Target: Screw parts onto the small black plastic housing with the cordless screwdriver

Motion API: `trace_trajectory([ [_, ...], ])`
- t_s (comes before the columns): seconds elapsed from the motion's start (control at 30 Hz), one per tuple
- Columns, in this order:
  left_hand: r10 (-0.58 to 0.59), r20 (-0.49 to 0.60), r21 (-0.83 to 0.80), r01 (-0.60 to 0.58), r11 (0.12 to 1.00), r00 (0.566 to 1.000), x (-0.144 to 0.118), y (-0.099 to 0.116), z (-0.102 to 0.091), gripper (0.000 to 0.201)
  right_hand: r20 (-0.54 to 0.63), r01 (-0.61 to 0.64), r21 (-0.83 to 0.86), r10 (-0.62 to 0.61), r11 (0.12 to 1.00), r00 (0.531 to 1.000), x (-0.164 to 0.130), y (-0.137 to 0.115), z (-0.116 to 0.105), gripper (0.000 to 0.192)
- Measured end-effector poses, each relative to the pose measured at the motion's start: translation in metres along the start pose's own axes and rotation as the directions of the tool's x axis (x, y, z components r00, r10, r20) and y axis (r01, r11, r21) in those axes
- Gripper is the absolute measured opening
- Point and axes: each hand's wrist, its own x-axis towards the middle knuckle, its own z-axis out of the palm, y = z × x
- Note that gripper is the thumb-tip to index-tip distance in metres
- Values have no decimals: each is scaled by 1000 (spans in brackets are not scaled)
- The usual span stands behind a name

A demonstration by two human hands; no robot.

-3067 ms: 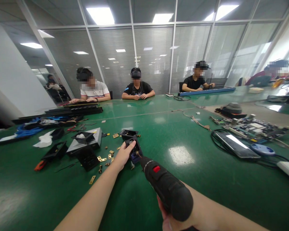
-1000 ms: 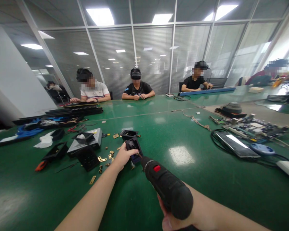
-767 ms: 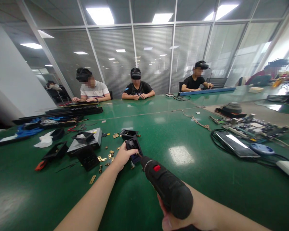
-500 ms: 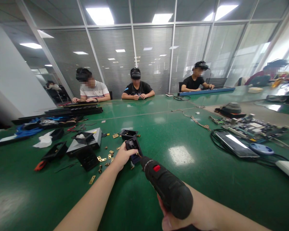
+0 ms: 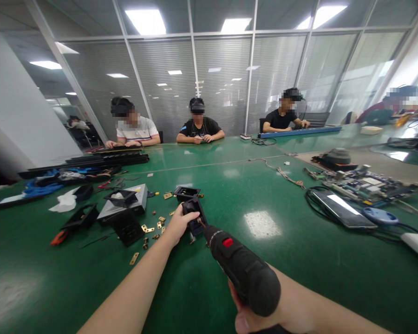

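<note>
Little has shifted since earlier: my left hand (image 5: 177, 226) still clamps the black housing (image 5: 194, 214) on the near-left table (image 5: 264, 260); my right hand (image 5: 245, 320) grips the electric screwdriver (image 5: 242, 271), bit seated. Risk: a tilted bit could slip out.

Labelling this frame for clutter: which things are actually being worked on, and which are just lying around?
In use:
- left hand steadying the small black housing
- right hand gripping the electric screwdriver, bit at the housing

Lying about:
- brass hinges
- open black box
- black tray parts
- circuit board
- phone
- green table
</note>
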Motion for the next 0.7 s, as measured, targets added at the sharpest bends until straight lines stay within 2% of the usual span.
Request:
trace_trajectory([
  [0.13, -104, 5, -48, 105, 993, 995, -1, 2, 1, 64, -15, 5, -11, -5, 1000, 1000, 0, -2, 1, 59],
  [0.33, -101, 12, -40, 102, 994, 995, -1, 2, 0, 67, 12, 31, -19, -31, 999, 999, 1, -5, 2, 54],
  [0.5, -103, 26, -42, 104, 994, 994, -2, 1, 0, 68, -14, 51, -105, -52, 993, 999, 2, -11, 6, 58],
  [0.7, -95, 19, -47, 95, 994, 995, -3, 2, 1, 68, -30, 143, -152, -149, 978, 988, 2, -12, 10, 56],
])
